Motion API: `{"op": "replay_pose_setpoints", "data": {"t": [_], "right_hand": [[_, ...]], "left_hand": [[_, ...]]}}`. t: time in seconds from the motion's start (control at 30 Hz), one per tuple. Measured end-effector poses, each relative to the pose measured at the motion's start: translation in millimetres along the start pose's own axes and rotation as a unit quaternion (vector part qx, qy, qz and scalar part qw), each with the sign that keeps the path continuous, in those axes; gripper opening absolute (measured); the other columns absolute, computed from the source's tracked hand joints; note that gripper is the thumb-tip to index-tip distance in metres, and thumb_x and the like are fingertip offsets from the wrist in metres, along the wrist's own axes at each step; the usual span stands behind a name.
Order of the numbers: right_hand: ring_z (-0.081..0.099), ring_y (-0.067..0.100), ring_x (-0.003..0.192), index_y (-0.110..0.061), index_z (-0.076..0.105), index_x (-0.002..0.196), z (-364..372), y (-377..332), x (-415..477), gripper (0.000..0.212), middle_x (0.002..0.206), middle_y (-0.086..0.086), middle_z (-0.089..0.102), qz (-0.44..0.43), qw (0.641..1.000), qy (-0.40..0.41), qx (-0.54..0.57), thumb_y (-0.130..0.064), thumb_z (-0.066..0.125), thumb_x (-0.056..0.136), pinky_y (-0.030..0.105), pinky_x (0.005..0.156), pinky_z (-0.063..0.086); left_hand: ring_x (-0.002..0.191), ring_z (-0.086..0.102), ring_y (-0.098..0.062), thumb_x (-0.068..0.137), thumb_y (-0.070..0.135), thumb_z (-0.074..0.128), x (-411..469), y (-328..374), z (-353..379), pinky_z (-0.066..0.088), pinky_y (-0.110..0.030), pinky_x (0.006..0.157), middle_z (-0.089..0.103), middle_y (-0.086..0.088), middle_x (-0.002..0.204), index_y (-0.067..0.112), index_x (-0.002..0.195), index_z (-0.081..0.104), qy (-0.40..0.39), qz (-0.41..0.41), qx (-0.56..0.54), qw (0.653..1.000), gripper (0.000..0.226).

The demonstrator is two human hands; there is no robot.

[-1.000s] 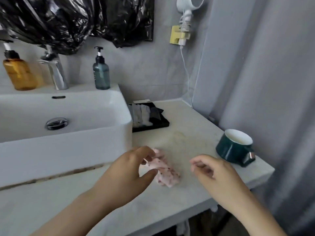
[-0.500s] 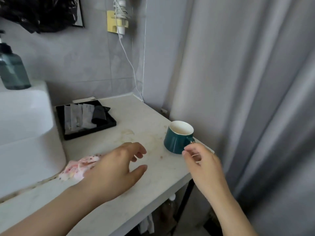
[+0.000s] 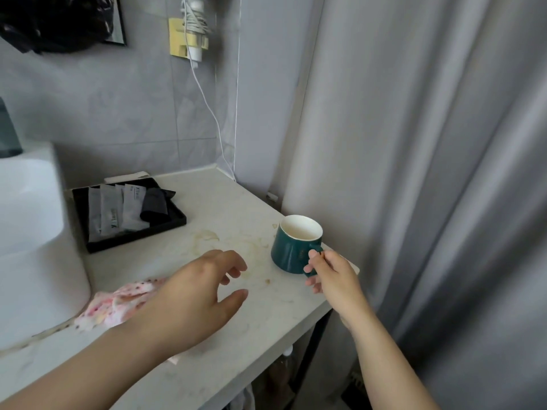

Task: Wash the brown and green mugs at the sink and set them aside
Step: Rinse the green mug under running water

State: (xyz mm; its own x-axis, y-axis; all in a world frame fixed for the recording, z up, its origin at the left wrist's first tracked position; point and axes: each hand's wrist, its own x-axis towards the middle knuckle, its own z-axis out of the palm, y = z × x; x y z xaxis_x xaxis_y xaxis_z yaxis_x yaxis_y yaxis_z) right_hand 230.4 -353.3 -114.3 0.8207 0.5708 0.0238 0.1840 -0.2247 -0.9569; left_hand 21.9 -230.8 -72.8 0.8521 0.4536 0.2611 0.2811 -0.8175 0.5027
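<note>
- The green mug (image 3: 287, 250) stands upright near the worktop's (image 3: 236, 199) far right corner, just beside the grey curtain (image 3: 414, 173). Its long axis is vertical, its white mouth faces up and its handle points toward the person.
- The right hand (image 3: 334, 279) pinches the handle with curled fingers.
- The left hand (image 3: 195, 297) holds nothing, fingers loosely spread, partly over a pink spotted cloth (image 3: 118, 303).
- A black tray (image 3: 177, 221) of sachets lies beside the white sink (image 3: 32, 232).

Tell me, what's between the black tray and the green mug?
Just bare counter with brownish stains between tray and mug; the head view shows it.
</note>
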Motion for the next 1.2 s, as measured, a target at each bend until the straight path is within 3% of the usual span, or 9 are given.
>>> {"op": "replay_pose_setpoints", "data": {"t": [0.17,0.3,0.47,0.57,0.7,0.9,0.97,1.1,1.2], "right_hand": [[0.051,0.012,0.059,-0.006,0.053,0.078,10,-7,-9,0.039,0.078,0.005,0.055,-0.004,1.000,0.028,0.014,-0.037,0.046,0.101,0.017,0.054,0.045],[0.045,0.012,0.057,0.002,0.050,0.073,14,-24,-24,0.051,0.061,0.001,0.049,-0.075,0.997,0.022,-0.001,-0.041,0.046,0.099,0.030,0.063,0.040],[0.045,0.013,0.058,-0.005,0.050,0.066,34,-60,-42,0.044,0.067,0.012,0.051,-0.132,0.987,-0.082,0.029,-0.033,0.049,0.099,0.025,0.060,0.039],[0.044,0.015,0.057,-0.019,0.046,0.055,55,-84,-57,0.046,0.074,0.022,0.053,-0.165,0.975,-0.144,0.034,-0.032,0.050,0.099,0.020,0.056,0.038],[0.043,0.013,0.054,-0.023,0.045,0.053,89,-114,-78,0.038,0.068,0.016,0.053,-0.209,0.955,-0.208,0.041,-0.043,0.049,0.085,0.015,0.053,0.036],[0.045,0.010,0.053,-0.020,0.050,0.059,149,-149,-104,0.042,0.067,0.016,0.051,-0.265,0.919,-0.287,0.057,-0.057,0.049,0.078,0.016,0.052,0.036],[0.044,0.010,0.055,-0.013,0.051,0.064,172,-165,-116,0.046,0.067,0.016,0.050,-0.281,0.904,-0.315,0.061,-0.056,0.050,0.079,0.017,0.053,0.036],[0.047,0.009,0.061,-0.006,0.053,0.072,215,-197,-138,0.053,0.071,0.015,0.053,-0.305,0.884,-0.349,0.059,-0.059,0.050,0.077,0.022,0.060,0.038],[0.052,0.011,0.063,-0.013,0.059,0.082,248,-220,-150,0.037,0.070,0.004,0.056,-0.285,0.880,-0.378,0.040,-0.050,0.056,0.084,0.029,0.065,0.043]], "left_hand": [[0.097,0.058,0.005,0.090,0.041,0.061,-3,-6,-8,0.050,-0.019,0.086,0.056,0.025,0.103,0.046,0.103,0.046,0.004,-0.005,-0.014,1.000,0.021],[0.095,0.061,0.004,0.089,0.050,0.056,-13,-12,-19,0.052,-0.020,0.084,0.062,0.023,0.100,0.043,0.100,0.055,0.023,-0.036,-0.063,0.997,0.013],[0.088,0.064,0.006,0.074,0.070,0.044,-31,-26,-56,0.052,-0.015,0.074,0.066,0.019,0.100,0.038,0.107,0.057,0.062,-0.093,-0.128,0.986,0.047],[0.088,0.065,0.006,0.076,0.072,0.042,-52,-38,-78,0.052,-0.013,0.071,0.067,0.016,0.099,0.039,0.110,0.057,0.088,-0.132,-0.149,0.976,0.050],[0.094,0.070,-0.008,0.071,0.081,0.047,-86,-50,-110,0.057,-0.034,0.085,0.070,0.017,0.104,0.040,0.112,0.060,0.122,-0.154,-0.241,0.951,0.059],[0.090,0.073,-0.036,0.056,0.062,0.071,-135,-67,-156,0.058,-0.046,0.087,0.074,-0.002,0.106,0.034,0.106,0.071,0.145,-0.223,-0.430,0.863,0.057],[0.085,0.073,-0.037,0.051,0.058,0.076,-155,-76,-176,0.058,-0.044,0.084,0.075,-0.007,0.102,0.035,0.101,0.073,0.185,-0.232,-0.440,0.847,0.055],[0.081,0.072,-0.036,0.052,0.051,0.078,-194,-91,-207,0.061,-0.034,0.076,0.075,-0.012,0.103,0.023,0.112,0.071,0.256,-0.220,-0.448,0.828,0.067],[0.084,0.069,-0.035,0.052,0.045,0.080,-217,-105,-227,0.061,-0.032,0.073,0.074,-0.013,0.106,0.019,0.113,0.070,0.306,-0.205,-0.449,0.814,0.068]]}}
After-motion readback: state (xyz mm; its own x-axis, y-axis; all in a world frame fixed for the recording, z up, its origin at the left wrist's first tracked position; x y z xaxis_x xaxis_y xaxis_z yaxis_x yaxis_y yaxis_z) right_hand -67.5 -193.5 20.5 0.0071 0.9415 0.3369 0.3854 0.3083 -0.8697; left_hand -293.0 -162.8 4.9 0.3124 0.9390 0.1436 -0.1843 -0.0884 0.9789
